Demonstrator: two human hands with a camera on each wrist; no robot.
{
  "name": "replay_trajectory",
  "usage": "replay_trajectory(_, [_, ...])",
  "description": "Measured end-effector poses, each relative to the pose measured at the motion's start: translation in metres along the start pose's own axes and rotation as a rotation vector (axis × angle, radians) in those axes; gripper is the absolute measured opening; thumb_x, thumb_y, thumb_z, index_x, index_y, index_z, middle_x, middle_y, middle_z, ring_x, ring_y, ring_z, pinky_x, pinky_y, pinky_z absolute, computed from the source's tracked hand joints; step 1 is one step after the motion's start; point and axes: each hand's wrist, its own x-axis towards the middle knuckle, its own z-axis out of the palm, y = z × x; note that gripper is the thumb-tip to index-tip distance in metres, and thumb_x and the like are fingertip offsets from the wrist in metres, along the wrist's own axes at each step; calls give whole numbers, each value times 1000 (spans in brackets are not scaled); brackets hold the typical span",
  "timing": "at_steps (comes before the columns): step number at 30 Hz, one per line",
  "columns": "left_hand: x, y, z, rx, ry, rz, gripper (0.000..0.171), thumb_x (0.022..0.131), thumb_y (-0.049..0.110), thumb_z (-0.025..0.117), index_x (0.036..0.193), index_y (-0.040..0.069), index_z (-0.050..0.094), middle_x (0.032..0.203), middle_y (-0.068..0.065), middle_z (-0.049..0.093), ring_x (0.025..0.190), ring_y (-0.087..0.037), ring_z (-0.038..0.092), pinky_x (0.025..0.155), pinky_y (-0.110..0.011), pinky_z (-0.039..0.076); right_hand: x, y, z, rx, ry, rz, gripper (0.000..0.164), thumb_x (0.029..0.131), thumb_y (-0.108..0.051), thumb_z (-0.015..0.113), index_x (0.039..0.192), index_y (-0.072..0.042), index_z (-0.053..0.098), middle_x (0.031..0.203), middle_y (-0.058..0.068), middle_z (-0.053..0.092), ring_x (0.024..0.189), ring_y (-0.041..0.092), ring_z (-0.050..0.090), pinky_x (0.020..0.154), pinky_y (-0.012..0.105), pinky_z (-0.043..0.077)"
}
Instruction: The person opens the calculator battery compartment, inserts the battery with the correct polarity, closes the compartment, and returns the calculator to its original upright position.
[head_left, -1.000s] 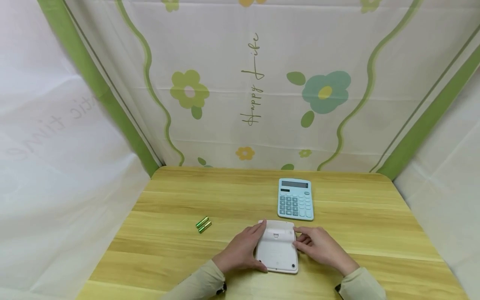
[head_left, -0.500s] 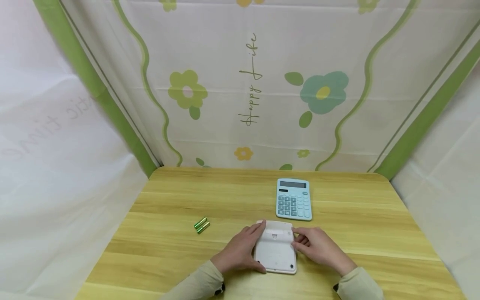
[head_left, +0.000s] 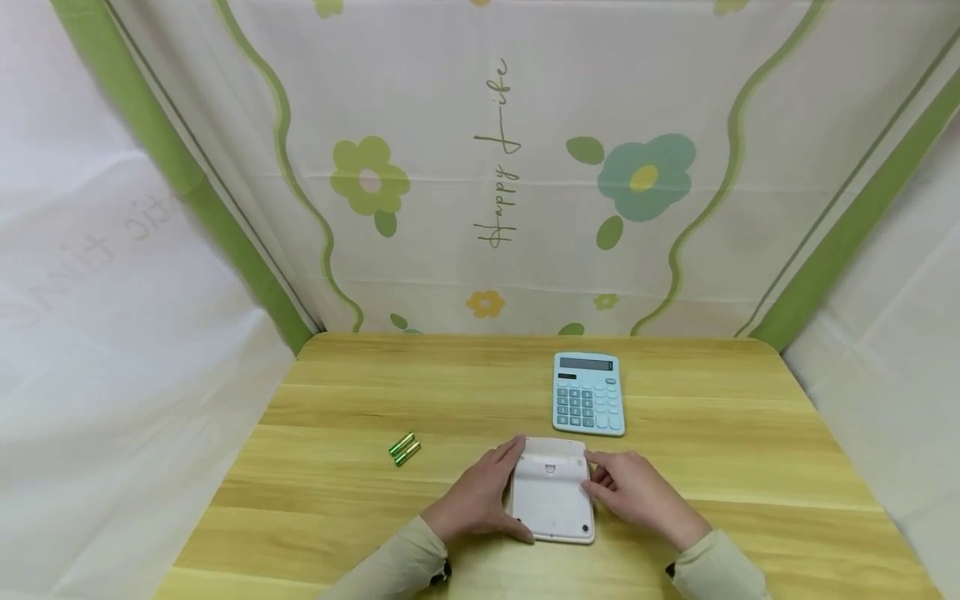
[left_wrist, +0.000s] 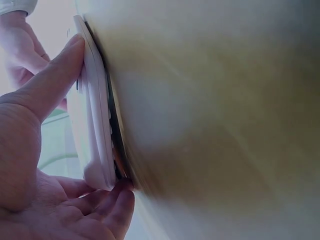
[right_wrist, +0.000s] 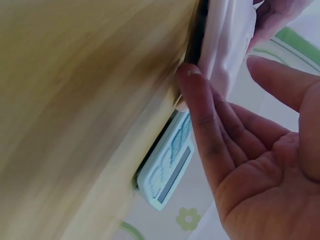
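A pale pink calculator (head_left: 552, 500) lies face down on the table, its back with a battery-cover latch turned up. My left hand (head_left: 480, 497) grips its left side, thumb at the near corner and fingers at the far one. In the left wrist view, the left thumb (left_wrist: 59, 70) rests on the calculator's back and the fingers lie at its far edge by the tabletop. My right hand (head_left: 637, 492) holds the right edge between thumb and index finger. Close up in the right wrist view, the index fingertip (right_wrist: 190, 72) touches the low edge near the table.
A light blue calculator (head_left: 588, 393) lies face up just beyond the pink one. Two green batteries (head_left: 405, 448) lie side by side to the left. The wooden table (head_left: 337, 533) ends at a flowered white curtain (head_left: 420, 258) behind, with white cloth on both sides.
The view has shifted slightly. Both hands keep nearly the same place on the pink calculator, and the batteries and blue calculator stay where they were.
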Motion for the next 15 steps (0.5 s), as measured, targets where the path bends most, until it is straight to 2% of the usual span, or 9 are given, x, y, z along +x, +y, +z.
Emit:
replay_trajectory(4, [1,2,-1,4,-3,-8,141,59,59,96,166,7,20,171,-9,28,153,-29,37,124,-41,36,-1,-8,2,-32,32,63,50,90,-13,79,133,8,64,88,0,75,74,6,64,63,21,54])
replay_trajectory(7, [1,4,-1,8,-9,-15,139,59,59,96,165,7,23,170,-9,29,152,-29,37,123,-40,37,-2,-14,3,-114,75,91,52,88,-16,81,134,2,66,83,-4,69,70,7,58,61,23,50])
replay_trajectory(10, [2,5,-1,9,-13,-20,137,59,60,96,164,8,24,170,-9,30,152,-28,38,123,-40,38,-2,-21,3,-242,139,46,49,86,-21,84,130,-4,71,86,-3,65,71,8,52,62,26,49])
replay_trajectory(12, [2,5,-1,9,-14,-24,137,60,60,96,164,8,25,170,-8,30,152,-27,38,123,-40,38,-1,-26,4,-307,180,-15,46,85,-24,85,126,-6,74,93,-1,65,76,8,52,66,27,51])
replay_trajectory(15, [2,4,-1,2,-16,-28,136,60,60,96,164,9,25,170,-8,30,152,-28,39,122,-40,39,1,-31,5,-332,196,-79,43,85,-24,85,123,-7,75,100,1,67,78,7,52,69,26,52])
